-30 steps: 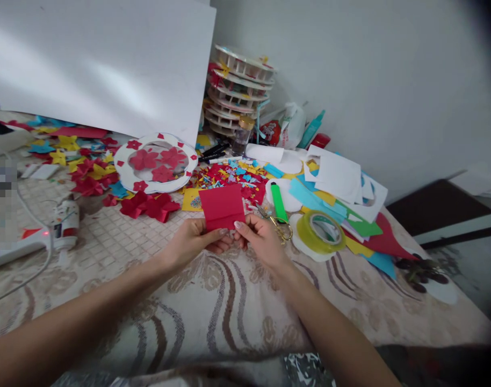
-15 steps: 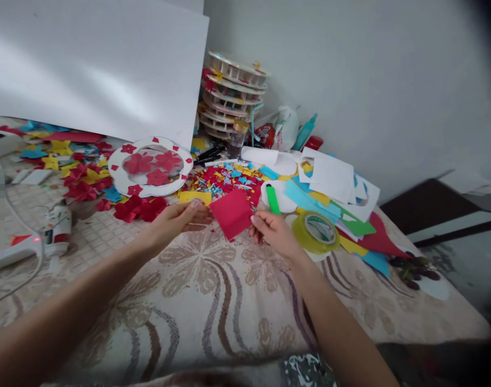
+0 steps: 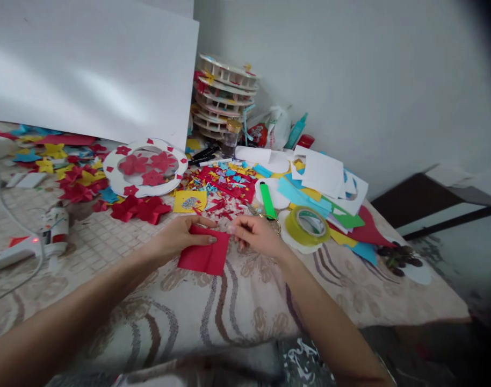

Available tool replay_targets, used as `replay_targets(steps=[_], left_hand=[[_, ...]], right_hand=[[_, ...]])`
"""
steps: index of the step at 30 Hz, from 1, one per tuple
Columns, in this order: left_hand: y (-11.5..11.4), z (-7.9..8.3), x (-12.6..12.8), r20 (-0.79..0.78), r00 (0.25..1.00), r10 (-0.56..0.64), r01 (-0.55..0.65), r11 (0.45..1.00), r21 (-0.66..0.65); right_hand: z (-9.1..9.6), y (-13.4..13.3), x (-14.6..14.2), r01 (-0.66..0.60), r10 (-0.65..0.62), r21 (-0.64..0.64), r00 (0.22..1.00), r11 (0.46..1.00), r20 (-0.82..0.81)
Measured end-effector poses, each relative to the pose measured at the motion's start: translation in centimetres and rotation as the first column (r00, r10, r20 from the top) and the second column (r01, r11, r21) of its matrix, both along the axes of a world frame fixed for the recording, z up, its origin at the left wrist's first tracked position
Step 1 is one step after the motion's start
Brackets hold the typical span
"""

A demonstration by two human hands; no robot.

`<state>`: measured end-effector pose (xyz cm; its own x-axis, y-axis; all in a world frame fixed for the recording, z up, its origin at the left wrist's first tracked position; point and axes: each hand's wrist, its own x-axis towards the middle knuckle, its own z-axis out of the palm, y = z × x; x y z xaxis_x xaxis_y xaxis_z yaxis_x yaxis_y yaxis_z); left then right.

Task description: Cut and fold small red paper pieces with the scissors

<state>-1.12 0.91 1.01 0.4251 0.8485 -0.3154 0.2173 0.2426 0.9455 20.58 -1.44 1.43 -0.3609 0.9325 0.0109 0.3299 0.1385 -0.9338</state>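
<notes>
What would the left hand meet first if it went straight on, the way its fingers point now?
Probably the right hand, just ahead, by a corner of the red paper that the left hand holds. Depth is unclear in this single view, so they might miss.

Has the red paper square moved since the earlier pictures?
Yes: the red paper square now sits lower in view and slightly left, judged against the speckled yellow paper.

Grey wall [image 3: 330, 80] behind a patterned tablecloth [image 3: 261, 301].
</notes>
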Motion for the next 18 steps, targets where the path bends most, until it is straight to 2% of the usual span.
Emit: replay_targets(steps=[2, 4, 7, 10, 13, 15, 18], left_hand=[[0.0, 0.1, 0.0, 0.037, 0.999, 0.036, -0.034, 0.997, -0.065], [-0.1, 0.0, 0.0, 0.063, 0.996, 0.068, -0.060, 0.991, -0.116], [-0.2, -0.2, 0.1, 0.087, 0.991, 0.102, -0.088, 0.985, -0.147], [-0.4, -0.4, 0.4, 0.085, 0.990, 0.115, -0.100, 0.982, -0.163], [-0.5, -0.5, 0.5, 0.096, 0.989, 0.109, -0.092, 0.981, -0.168], [-0.6, -0.6, 0.5, 0.102, 0.989, 0.105, -0.087, 0.982, -0.167], [-0.5, -1.0, 0.5, 0.087, 0.991, 0.100, -0.085, 0.983, -0.161]], right_hand=[[0.5, 0.3, 1.5, 0.187, -0.191, 0.105, 0.981, 0.977, 0.032], [0.7, 0.5, 3.3, 0.327, -0.359, 0.232, 0.927, 0.916, 0.110], [0.4, 0.6, 5.6, 0.338, -0.465, 0.365, 0.813, 0.867, 0.351], [-0.7, 0.5, 6.4, 0.277, -0.456, 0.384, 0.715, 0.881, 0.531], [-1.4, 0.8, 6.3, 0.251, -0.468, 0.412, 0.652, 0.876, 0.597], [-1.3, 1.2, 6.1, 0.290, -0.549, 0.476, 0.576, 0.830, 0.606], [-0.8, 2.5, 5.7, 0.320, -0.664, 0.582, 0.386, 0.748, 0.641]])
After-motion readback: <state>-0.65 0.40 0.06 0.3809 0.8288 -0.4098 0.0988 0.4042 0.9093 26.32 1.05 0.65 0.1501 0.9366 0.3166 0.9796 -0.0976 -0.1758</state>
